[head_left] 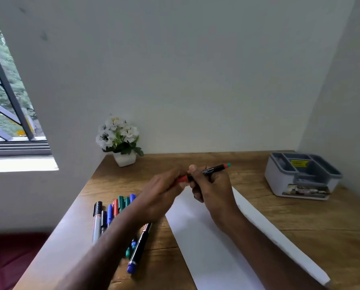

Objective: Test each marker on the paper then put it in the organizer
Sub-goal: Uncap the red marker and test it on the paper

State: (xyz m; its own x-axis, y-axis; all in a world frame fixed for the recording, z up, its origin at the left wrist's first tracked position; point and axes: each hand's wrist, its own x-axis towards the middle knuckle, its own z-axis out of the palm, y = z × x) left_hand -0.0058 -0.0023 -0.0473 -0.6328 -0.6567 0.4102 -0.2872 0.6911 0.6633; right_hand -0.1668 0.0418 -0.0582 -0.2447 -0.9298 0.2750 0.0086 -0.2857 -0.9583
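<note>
Hands meet above the far end of the paper, both on one marker. Right hand grips the black barrel, fingers curled round it, thumb on top; the barrel slants up to the right, ending in a red band and teal tip. Left hand is curled round the marker's red cap; the frame is blurred there, so cannot tell if the cap is seated or partly off. Marker is held in the air, clear of the paper and table.

Paper lies on the wooden table, running diagonally from the hands toward the near right edge, under the right forearm. Pile of markers lies on the table left of the paper, partly under the left forearm: black, blue, red and green caps visible, one long black-bodied one with a blue end nearest the camera. Organizer, grey with several open compartments and a yellow label inside, sits at the table's far right, well apart from the hands. Flower pot with white flowers stands at the far left corner against the wall. Window at left.
</note>
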